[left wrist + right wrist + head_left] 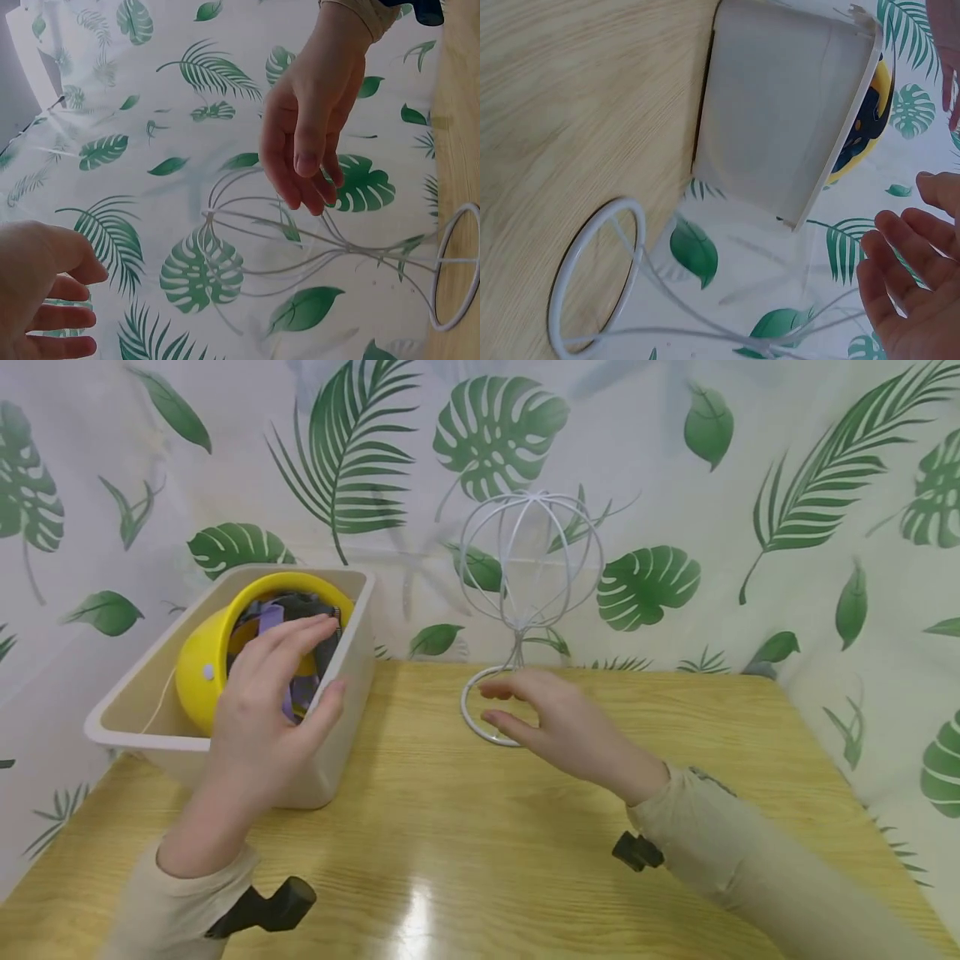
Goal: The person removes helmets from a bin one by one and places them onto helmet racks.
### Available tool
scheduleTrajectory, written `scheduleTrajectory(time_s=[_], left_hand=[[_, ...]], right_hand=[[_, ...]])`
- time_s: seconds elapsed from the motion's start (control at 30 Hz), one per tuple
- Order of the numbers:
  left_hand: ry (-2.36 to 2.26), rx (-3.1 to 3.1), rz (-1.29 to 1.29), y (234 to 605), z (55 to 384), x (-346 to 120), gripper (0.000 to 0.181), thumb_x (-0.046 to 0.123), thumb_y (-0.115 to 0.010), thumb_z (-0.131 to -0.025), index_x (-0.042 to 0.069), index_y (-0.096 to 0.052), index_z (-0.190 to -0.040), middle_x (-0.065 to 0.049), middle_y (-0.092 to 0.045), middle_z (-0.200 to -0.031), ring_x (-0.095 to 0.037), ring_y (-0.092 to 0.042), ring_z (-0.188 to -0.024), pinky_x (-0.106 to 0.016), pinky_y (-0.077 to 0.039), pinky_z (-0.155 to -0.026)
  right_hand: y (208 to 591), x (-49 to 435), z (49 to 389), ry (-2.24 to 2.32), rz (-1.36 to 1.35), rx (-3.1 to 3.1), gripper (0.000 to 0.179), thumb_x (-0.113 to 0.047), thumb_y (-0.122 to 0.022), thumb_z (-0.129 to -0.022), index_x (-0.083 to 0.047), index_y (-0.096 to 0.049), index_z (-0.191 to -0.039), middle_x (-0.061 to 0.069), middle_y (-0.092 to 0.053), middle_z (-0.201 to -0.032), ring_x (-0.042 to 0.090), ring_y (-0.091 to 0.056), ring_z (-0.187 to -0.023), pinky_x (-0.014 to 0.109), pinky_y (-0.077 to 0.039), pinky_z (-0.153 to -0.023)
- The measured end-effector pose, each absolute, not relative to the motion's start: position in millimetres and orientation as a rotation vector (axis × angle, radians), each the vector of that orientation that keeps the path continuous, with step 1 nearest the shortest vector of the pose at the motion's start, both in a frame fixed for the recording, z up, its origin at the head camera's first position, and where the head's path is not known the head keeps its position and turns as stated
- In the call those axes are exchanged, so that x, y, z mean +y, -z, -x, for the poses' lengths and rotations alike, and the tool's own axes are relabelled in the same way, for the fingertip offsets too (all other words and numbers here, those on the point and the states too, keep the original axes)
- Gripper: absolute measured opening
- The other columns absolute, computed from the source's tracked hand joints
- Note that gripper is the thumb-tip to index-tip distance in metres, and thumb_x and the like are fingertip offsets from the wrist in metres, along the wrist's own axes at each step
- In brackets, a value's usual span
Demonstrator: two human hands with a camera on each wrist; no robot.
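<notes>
Nearest the cam in head view: L sleeve w/ blk wrist mount. L hand is up in front of pale bin; fingers close tog., thumb well apart, nothing pinched. Bin stands on left part of wood table & holds yellow helmet, tilted, hollow side partly showing w/ dark & purple inner straps, rim poking above bin edge. Anything under helmet is hidden. R hand hangs by white wire stand, near base ring; fingers bent, gap betw. them & thumb, nothing held. Stand is upright nr table's back edge. Step, as I judge it: reach/pre-grip, both hands free, helmet in bin. Lifting it out would prob. call for L fingers & thumb on the rim, R hand coming across to support, clear of stand.

L wrist view: sideways angle, so stand lies across. L hand at lower left, fingers a bit apart, tips touching nothing. R hand drops in from top, fingers loosely bent, thumb in front; no contact w/ stand visible. Bin & helmet out of frame.

R wrist view: R hand at right edge, fingers slightly fanned & curved, thumb apart. Bin's side wall fills upper mid; helmet's yellow rim & dark lining show past its lip. L hand only partly in, top right; can't tell its fingers' full pose from here. Base ring sits lower left.
</notes>
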State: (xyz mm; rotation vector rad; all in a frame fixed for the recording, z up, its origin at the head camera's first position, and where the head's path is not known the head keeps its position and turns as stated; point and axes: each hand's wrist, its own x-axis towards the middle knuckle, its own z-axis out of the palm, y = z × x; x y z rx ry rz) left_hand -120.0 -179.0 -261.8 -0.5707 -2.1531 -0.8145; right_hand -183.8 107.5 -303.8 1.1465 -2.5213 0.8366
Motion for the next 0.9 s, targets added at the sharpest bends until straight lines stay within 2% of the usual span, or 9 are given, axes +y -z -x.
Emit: scheduleTrajectory(time_s=[0.13, 0.3, 0.43, 0.57, 0.9], left_hand=[[0.845, -2.192, 0.453, 268, 116, -197, 0.049, 0.005, -0.068, -0.082, 0.006, -0.058, -0.129, -0.009, -0.055, -0.132, -0.028, -0.045, -0.124, -0.042, -0.035, -0.103], [0.812, -2.135, 0.376, 282, 113, -219, 0.051, 0.005, -0.069, -0.078, 0.002, -0.058, -0.128, -0.014, -0.057, -0.128, -0.033, -0.048, -0.119, -0.035, -0.035, -0.102], [0.774, -2.149, 0.283, 293, 112, -237, 0.054, 0.006, -0.072, -0.077, 0.0, -0.057, -0.128, -0.016, -0.055, -0.13, -0.037, -0.047, -0.12, -0.042, -0.034, -0.102], [0.785, -2.195, 0.187, 304, 108, -254, 0.059, 0.006, -0.074, -0.077, 0.0, -0.054, -0.132, -0.016, -0.051, -0.136, -0.039, -0.042, -0.125, -0.05, -0.028, -0.105], [0.774, -2.277, -0.031, 324, 100, -291, 0.074, 0.023, -0.073, -0.078, 0.005, -0.042, -0.142, -0.015, -0.039, -0.146, -0.037, -0.031, -0.132, -0.053, -0.017, -0.109]], right_hand=[[303, 92, 191, -0.921, -1.153, -2.536, 0.032, -0.024, -0.065, -0.092, -0.01, -0.064, -0.121, 0.001, -0.064, -0.119, 0.016, -0.058, -0.105, 0.034, -0.046, -0.09], [302, 73, 199, -0.97, -1.192, -2.489, 0.035, -0.025, -0.064, -0.092, -0.009, -0.063, -0.123, 0.0, -0.065, -0.119, 0.014, -0.058, -0.106, 0.031, -0.047, -0.089], [302, 57, 207, -1.002, -1.275, -2.449, 0.037, -0.024, -0.063, -0.093, -0.008, -0.061, -0.126, 0.003, -0.063, -0.123, 0.016, -0.055, -0.114, 0.032, -0.043, -0.097], [297, 39, 213, -1.005, -1.333, -2.418, 0.038, -0.026, -0.061, -0.094, -0.009, -0.059, -0.128, 0.003, -0.06, -0.126, 0.015, -0.052, -0.119, 0.03, -0.039, -0.101], [269, -13, 235, -0.824, -1.463, -2.183, 0.036, -0.019, -0.061, -0.094, -0.004, -0.059, -0.127, 0.007, -0.058, -0.126, 0.017, -0.051, -0.119, 0.022, -0.034, -0.102]])
